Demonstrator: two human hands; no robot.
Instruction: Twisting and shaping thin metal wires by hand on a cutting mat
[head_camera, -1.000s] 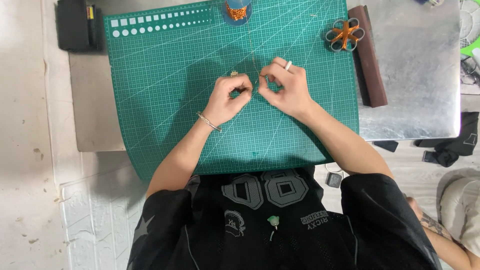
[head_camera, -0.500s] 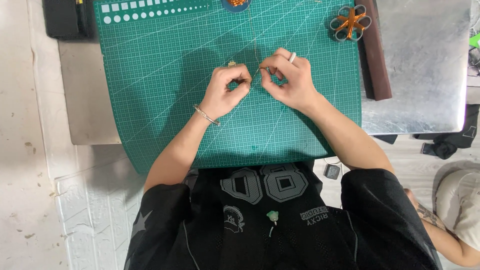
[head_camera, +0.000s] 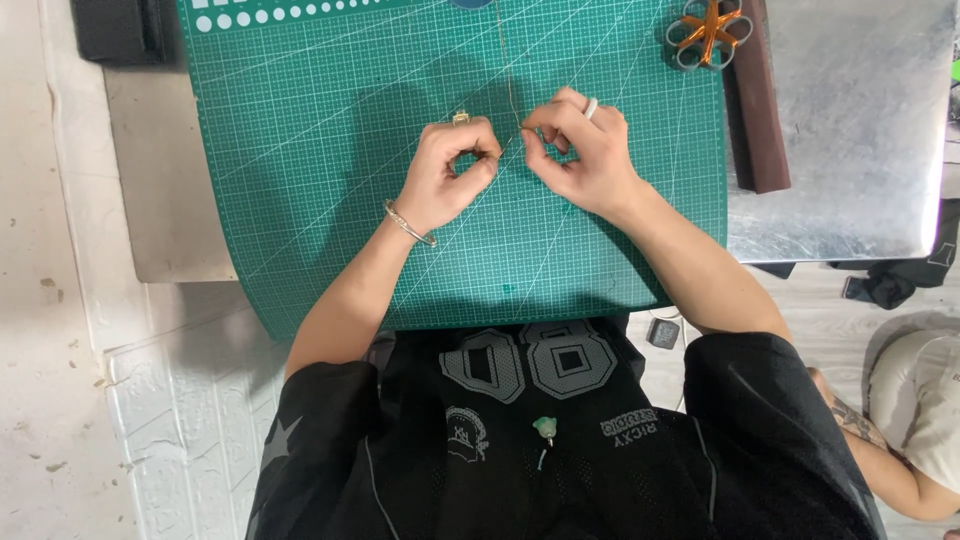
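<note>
Left hand (head_camera: 452, 172) and right hand (head_camera: 583, 152) pinch a thin wire (head_camera: 508, 80) mid-way across the green cutting mat (head_camera: 300, 180), orange spool (head_camera: 708, 28) by its far-right corner

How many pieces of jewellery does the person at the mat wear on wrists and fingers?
2: a bracelet on the left wrist, a pale ring on a right-hand finger. Curled fingers may hide others.

Thin wire (head_camera: 508, 70) cut off at top edge, pinched ends hidden.
</note>
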